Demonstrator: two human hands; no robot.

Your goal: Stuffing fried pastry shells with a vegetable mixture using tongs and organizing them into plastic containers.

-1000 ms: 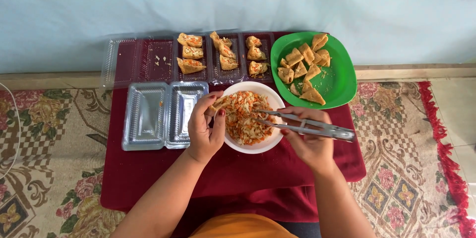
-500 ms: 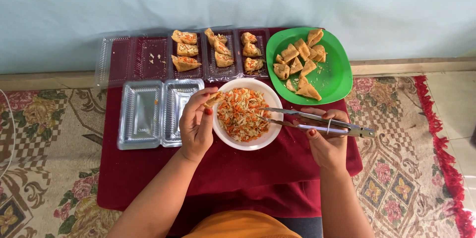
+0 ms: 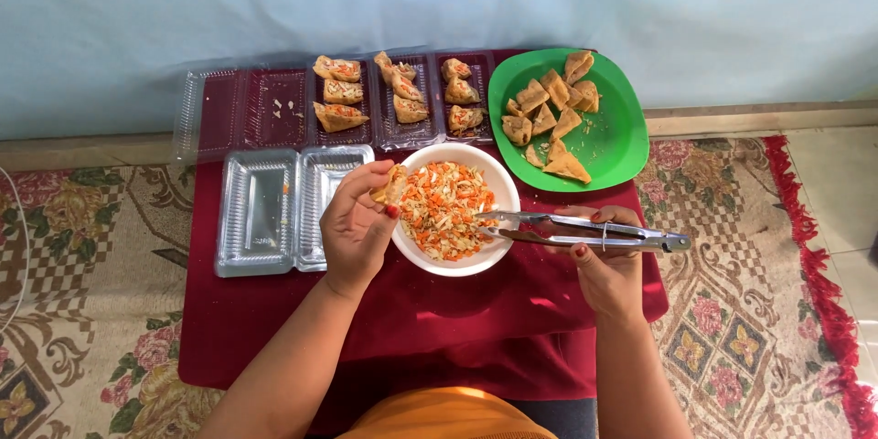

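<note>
The left hand (image 3: 355,224) holds a small fried pastry pocket (image 3: 390,185) at the left rim of a white bowl (image 3: 498,194), its fingers (image 3: 352,185) curled closed around the piece so that the open end tips toward the bowl. The bowl is filled with shredded carrot-and-cabbage filling (image 3: 445,209) and stands on a dark red cloth (image 3: 430,320) spread over the low desk. The right hand (image 3: 608,261) grips a pair of metal tongs (image 3: 576,230) near their hinged end, fingers wrapped shut on the handles — the tong tips lie nearly closed, reaching over the bowl's right rim into the filling. Behind the bowl a clear plastic tray (image 3: 274,110) with several compartments holds stuffed pastries (image 3: 337,91) in three of them, while its leftmost sections hold only crumbs. To the right of that tray, a green plate (image 3: 613,142) carries a pile of unfilled fried pockets (image 3: 551,110). Just left of the bowl lies an open, clear hinged container (image 3: 265,210) — touching the left hand's knuckles or nearly so; I cannot tell which. A patterned floral carpet (image 3: 750,311) surrounds the cloth.
</note>
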